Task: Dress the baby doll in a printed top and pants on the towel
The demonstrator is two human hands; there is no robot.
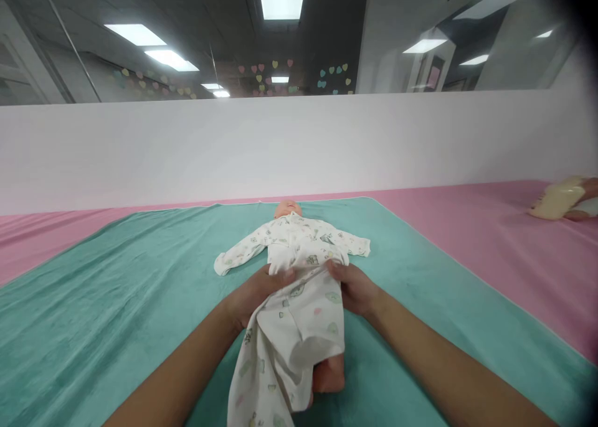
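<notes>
one doll (288,208) lies on its back along the middle of one teal towel (154,290), its single head at the far end and its lower body toward the person. it wears one white top (299,231) with a small print, the two sleeves spread out to either side, and one pair of white trousers (306,309) in a matching print. two bare hands are at the waist, one on each side: the left hand (259,288) and the right hand (355,285) each grip the upper edge of the trousers, fingers closed on the cloth with the thumb on top and the rest tucked mostly out of sight beneath. one trouser leg hangs slack toward the lower left, and one bare foot or lower leg (328,375) shows below the other. the towel lies over one pink sheet (471,228), which shows on both sides and along the far edge, in front of one white wall (280,147). at the right edge, partly cut off, is one pale yellow object (555,200), perhaps a bottle.
</notes>
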